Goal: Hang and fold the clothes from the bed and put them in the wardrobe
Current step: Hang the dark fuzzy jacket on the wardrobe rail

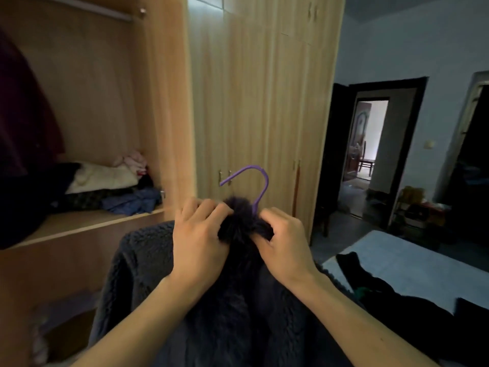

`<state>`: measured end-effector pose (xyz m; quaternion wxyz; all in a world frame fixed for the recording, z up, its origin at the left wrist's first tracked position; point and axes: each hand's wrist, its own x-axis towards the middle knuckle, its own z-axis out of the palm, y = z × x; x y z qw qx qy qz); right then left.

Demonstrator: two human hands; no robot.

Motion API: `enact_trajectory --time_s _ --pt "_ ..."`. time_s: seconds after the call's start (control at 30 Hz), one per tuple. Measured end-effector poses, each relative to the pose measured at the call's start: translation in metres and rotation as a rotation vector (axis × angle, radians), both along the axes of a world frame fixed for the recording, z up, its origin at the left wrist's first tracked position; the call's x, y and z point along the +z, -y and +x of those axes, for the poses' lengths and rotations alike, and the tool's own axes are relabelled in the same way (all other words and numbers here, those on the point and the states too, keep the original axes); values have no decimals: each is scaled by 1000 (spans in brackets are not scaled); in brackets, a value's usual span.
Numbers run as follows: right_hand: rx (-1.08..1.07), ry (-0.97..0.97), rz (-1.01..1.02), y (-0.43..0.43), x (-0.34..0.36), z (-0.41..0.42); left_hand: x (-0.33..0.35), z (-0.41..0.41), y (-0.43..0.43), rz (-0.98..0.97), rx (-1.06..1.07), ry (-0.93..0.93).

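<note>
Both hands are up at the centre of the frame, working close together. The left hand (pixel 198 234) has its fingers curled in and grips the fur collar (pixel 238 215) from the left. The right hand (pixel 283 242) pinches the same collar from the right, fingers bent tight into the fluff.

From the head camera, the purple hanger (pixel 254 178) pokes its hook up out of the collar, just above the knuckles. The rest of it is buried inside the garment. Below the hands hangs the dark fleece coat (pixel 143 260), filling the lower middle of the frame, one shoulder bulging out to the left.

On the left the wardrobe (pixel 164 102) stands open. Its shelf (pixel 87 223) carries a pile of clothes (pixel 105 181), cream, blue and pink among them. A dark red garment (pixel 23 115) hangs at the far left under the rail (pixel 87 7).

Behind the hook are the closed wardrobe doors (pixel 251 102). At the lower right lies the bed (pixel 397 260), with black clothes (pixel 370 284) spread on its near edge. At the right of the frame, beyond the bed, a doorway (pixel 370 144) opens onto a brighter room.
</note>
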<state>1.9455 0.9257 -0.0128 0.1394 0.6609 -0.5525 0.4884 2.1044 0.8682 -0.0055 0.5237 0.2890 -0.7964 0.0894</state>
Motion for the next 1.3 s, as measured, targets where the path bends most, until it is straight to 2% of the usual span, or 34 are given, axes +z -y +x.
enact_trajectory --time_s 0.17,0.3,0.4,0.57,0.77,0.97,1.13,1.3 --pt "91 64 14 50 -8 92 -6 90 31 190 120 33" --pt "135 108 36 81 -14 148 -22 139 42 318 98 5" --pt "177 125 54 100 -18 178 -30 158 44 538 34 -83" --pt "250 127 108 133 -27 215 -26 178 58 699 29 -270" --pt "344 69 200 174 -31 237 -36 197 97 784 91 -337" --pt "464 -36 396 224 -31 235 -38 201 153 885 30 -468" --pt "611 33 528 269 -26 226 -31 191 206 929 27 -555" --pt "725 82 582 299 -22 225 -29 200 246 900 10 -524"
